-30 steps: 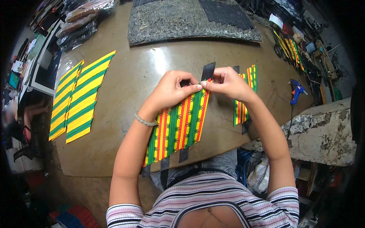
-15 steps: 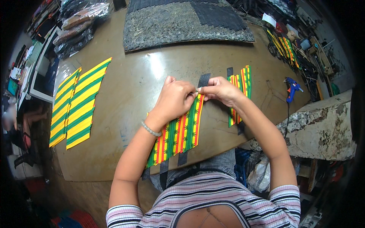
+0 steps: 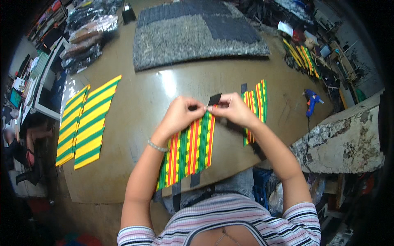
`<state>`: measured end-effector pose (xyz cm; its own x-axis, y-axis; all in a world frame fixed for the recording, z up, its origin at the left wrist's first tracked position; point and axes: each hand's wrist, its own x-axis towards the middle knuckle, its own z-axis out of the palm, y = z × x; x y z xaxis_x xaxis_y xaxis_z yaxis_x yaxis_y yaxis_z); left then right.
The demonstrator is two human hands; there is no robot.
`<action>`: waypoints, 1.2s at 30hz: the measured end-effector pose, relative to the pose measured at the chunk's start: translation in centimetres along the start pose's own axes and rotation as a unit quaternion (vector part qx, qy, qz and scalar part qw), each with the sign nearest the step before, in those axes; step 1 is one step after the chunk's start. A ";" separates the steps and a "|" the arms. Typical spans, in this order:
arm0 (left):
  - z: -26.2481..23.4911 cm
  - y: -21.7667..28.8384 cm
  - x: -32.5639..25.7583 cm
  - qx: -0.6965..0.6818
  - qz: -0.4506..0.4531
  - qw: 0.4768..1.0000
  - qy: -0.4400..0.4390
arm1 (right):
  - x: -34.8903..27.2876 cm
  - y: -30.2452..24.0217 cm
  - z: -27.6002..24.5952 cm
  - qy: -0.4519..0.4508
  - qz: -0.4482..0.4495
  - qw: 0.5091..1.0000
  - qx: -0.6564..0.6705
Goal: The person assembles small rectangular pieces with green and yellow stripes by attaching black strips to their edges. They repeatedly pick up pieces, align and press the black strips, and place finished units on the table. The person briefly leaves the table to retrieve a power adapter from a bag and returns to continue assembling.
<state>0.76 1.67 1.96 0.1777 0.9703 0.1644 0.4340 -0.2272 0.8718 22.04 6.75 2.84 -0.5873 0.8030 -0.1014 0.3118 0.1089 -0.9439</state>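
Just above and right of the frame's middle, the fingers of both hands are pinching the top edge of a patterned cloth (image 3: 191, 151), thumb against forefinger, with the two pinches nearly touching. The left hand (image 3: 179, 115) grips from one side; the right hand (image 3: 234, 110) grips at the top corner, beside a black strap (image 3: 215, 99) that sticks up past the edge. The fingertips behind the cloth are hidden.

The step in hand looks like fine work on that edge where it meets the strap. To do it well, I would keep the pinches small and close, let the left hand steady the cloth while the right one adjusts, and press evenly with the thumbs so that the edge stays straight. Too hard a tug could skew the green, yellow and red stripes or shift the strap off its line.

Below the hands, the cloth slants toward the lower middle of the frame, where more dark straps (image 3: 195, 179) show under its bottom edge. A smaller patterned piece (image 3: 256, 106) lies past the right wrist, and farther right a blue glue gun (image 3: 312, 103) rests on the counter (image 3: 135, 106). Two yellow and green striped panels (image 3: 95, 127) lie side by side at the left, and a grey board (image 3: 172, 47) sits at the top.
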 end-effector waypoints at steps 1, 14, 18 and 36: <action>0.0 -0.1 0.2 0.054 0.017 0.998 0.008 | -0.1 0.0 0.3 -0.006 0.000 1.000 0.003; 1.3 -0.7 -0.2 -0.128 -0.132 0.983 -0.012 | -1.9 1.0 4.4 0.224 -0.288 0.913 -0.184; 1.0 -0.5 -0.3 -0.075 -0.135 0.987 -0.034 | -1.7 0.7 3.3 0.122 -0.018 0.991 -0.055; 0.0 -0.2 -0.1 -0.103 -0.141 0.984 -0.019 | -1.0 1.8 5.5 0.230 -0.167 0.956 -0.077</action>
<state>0.63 1.61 1.73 0.1096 0.9877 -0.1114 0.2825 0.0765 0.9562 19.10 2.94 -0.43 -0.2945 0.8766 0.3806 0.2914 0.4616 -0.8379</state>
